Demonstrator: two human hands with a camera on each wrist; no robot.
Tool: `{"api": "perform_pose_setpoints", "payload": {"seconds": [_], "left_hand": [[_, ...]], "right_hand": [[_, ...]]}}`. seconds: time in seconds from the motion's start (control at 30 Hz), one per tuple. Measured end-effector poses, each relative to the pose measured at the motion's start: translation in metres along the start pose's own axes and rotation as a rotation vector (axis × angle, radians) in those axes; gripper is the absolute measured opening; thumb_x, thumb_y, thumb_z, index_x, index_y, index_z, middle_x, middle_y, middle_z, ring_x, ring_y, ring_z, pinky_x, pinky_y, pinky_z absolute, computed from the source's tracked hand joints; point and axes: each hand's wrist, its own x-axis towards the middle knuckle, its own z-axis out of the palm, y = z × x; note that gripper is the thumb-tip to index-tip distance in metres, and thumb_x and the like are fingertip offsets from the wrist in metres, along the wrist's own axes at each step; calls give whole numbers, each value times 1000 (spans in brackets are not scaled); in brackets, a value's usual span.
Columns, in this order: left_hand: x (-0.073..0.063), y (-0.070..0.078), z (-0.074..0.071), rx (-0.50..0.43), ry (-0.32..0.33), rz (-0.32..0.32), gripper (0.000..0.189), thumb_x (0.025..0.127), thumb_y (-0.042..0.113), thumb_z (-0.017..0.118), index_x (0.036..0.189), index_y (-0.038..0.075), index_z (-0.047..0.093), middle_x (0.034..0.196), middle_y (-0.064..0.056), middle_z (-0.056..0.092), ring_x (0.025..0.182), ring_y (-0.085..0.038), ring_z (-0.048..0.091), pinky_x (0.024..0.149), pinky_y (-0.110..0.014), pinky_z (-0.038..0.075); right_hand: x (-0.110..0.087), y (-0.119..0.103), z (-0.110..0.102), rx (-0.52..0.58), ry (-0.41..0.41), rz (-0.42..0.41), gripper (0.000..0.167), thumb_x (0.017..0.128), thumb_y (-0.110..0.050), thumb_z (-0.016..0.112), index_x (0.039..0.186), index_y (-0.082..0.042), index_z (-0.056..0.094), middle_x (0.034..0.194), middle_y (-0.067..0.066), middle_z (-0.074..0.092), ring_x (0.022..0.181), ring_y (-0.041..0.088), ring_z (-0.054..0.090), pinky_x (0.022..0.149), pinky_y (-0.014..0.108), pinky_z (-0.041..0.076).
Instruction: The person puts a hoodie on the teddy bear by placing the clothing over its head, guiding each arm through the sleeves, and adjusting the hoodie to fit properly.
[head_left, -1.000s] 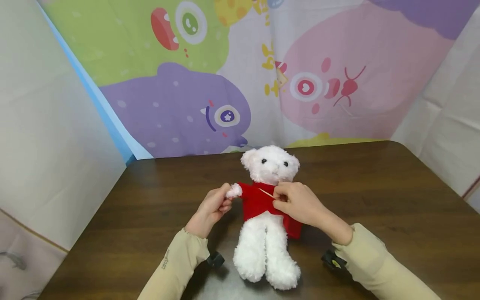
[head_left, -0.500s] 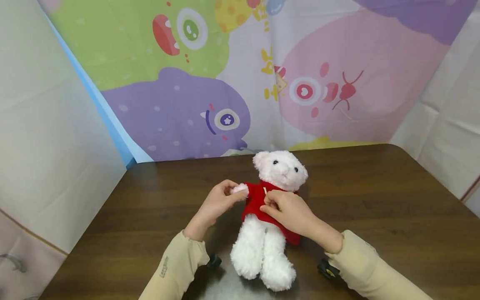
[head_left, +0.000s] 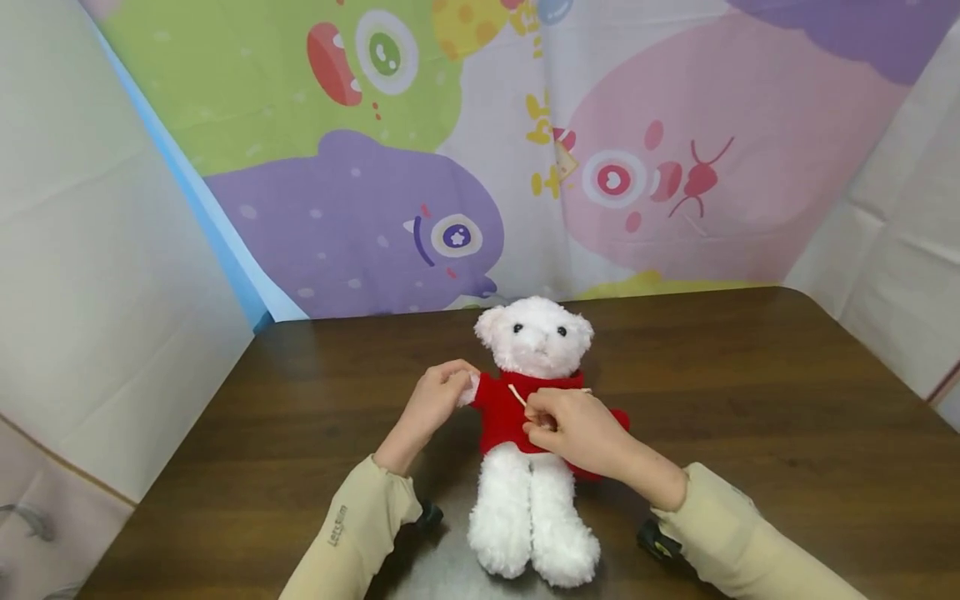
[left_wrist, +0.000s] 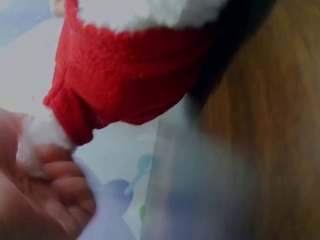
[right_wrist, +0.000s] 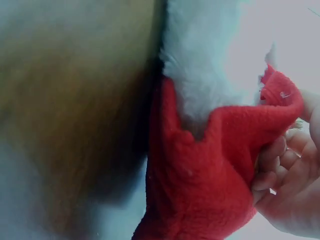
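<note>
A white teddy bear (head_left: 536, 333) in a red top (head_left: 498, 417) lies face up on the table, its legs toward the person. My left hand (head_left: 435, 398) holds the bear's paw at the sleeve's end; the left wrist view shows fingers curled round the white paw (left_wrist: 47, 132). Over the chest, my right hand (head_left: 573, 429) pinches the front of the top, where a cream drawstring (head_left: 517, 395) runs to its fingers. The right wrist view shows red cloth (right_wrist: 200, 170) drawn up against the curled fingers of this hand. The right hand hides part of the chest.
The dark wooden table (head_left: 337, 467) extends around the bear. A printed cartoon cloth (head_left: 360, 225) hangs behind its far edge, with white sheets (head_left: 112, 250) at the sides. Black wrist cameras (head_left: 658, 540) sit below the sleeves.
The bear tilted to the right half a second ago and is now straight again, its head further left. Both hands stay on it. Red cloth now shows beyond the right hand.
</note>
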Motion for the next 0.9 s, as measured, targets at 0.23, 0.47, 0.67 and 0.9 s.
{"api": "perform_pose_setpoints", "payload": {"seconds": [0.23, 0.47, 0.67, 0.9], "left_hand": [[-6, 7, -1, 55, -164, -73, 38, 78, 41, 66, 81, 9, 47, 79, -7, 57, 66, -16, 53, 59, -30, 48], [-7, -1, 0, -195, -310, -129, 35, 85, 14, 61, 110, 2, 40, 108, -18, 54, 79, -21, 64, 67, -39, 54], [-3, -8, -5, -178, -370, -143, 33, 87, 9, 53, 120, 5, 53, 118, -15, 52, 90, -23, 60, 72, -39, 54], [-2, -6, -6, -88, -336, -186, 37, 86, 12, 57, 123, 9, 55, 116, -12, 55, 86, -20, 61, 71, -36, 54]], "right_hand": [[0, -3, 0, -20, -13, 71, 19, 79, -27, 70, 76, -20, 52, 61, -10, 42, 52, 3, 38, 47, 19, 35], [-2, -3, -1, -37, -1, 258, 37, 70, -32, 76, 86, -15, 47, 64, -6, 46, 51, 8, 40, 46, 22, 37], [-2, -11, -2, -4, -100, 128, 37, 73, -24, 75, 99, -13, 51, 72, -9, 54, 55, 2, 46, 52, 17, 43], [-7, -13, -16, 35, -61, 192, 27, 77, -26, 71, 96, -11, 58, 71, -7, 56, 56, 6, 48, 53, 21, 44]]}}
